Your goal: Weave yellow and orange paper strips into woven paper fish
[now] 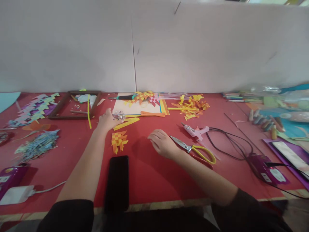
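Note:
My left hand (106, 120) reaches out over the far middle of the red table, its fingers closed on a small sparkly, see-through bundle (118, 115). What the bundle is made of is too blurred to tell. Yellow paper strips (126, 123) lie just beside it. Nearer to me is a woven orange and yellow paper piece (119, 141), with a black phone (117, 183) below. My right hand (163, 143) hovers palm down over the table, holding nothing, with its fingers loosely stretched. Scissors (193, 149) with yellow and red handles lie beside its wrist.
A pink glue gun (196, 131) trails its cord to a purple power strip (266, 169). Behind are paper sheets (131, 109), orange strips (153, 114) and yellow-orange scraps (193, 106). A brown frame (56, 111) and shredded blue paper (41, 145) lie left.

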Demonstrator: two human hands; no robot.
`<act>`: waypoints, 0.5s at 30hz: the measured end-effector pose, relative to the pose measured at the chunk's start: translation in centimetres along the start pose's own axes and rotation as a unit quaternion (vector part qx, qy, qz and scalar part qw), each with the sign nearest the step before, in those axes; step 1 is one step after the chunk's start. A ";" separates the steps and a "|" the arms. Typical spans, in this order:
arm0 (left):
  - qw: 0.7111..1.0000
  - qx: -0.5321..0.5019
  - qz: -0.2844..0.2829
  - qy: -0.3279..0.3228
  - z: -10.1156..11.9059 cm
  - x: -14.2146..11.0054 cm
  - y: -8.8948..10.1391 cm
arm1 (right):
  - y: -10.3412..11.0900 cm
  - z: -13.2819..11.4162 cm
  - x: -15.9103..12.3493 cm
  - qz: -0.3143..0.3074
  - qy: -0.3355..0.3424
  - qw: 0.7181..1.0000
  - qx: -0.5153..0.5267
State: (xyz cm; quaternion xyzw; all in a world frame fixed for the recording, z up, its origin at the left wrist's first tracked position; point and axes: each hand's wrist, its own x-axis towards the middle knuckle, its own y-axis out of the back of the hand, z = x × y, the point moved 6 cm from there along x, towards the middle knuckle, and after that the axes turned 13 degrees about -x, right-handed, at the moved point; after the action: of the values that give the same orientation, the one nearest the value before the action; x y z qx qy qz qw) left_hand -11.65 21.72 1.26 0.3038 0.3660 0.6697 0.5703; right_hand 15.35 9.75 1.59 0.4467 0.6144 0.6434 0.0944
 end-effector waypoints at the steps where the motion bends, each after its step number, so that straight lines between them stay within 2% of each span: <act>1: 1.000 -0.008 -0.002 0.004 -0.3 0.2 -0.1 | -0.9 0.2 1.1 -0.009 0.007 1.000 0.003; 7: 0.998 -0.043 0.032 0.023 -0.7 0.5 -0.1 | -6.4 1.2 7.3 -0.038 0.006 0.999 0.015; 11: 0.996 -0.050 0.066 -0.012 0.7 1.5 0.2 | -9.0 2.2 10.3 -0.040 -0.020 0.999 0.012; 15: 0.996 -0.042 0.066 -0.048 2.3 2.6 -0.7 | -10.6 2.6 11.9 -0.047 -0.031 0.998 0.016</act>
State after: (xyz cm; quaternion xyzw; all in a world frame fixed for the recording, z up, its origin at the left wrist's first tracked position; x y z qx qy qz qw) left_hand -9.84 24.66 1.90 0.3346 0.2885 0.7057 0.5538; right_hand 5.71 21.97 -2.60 0.4385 0.6420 0.6140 0.1364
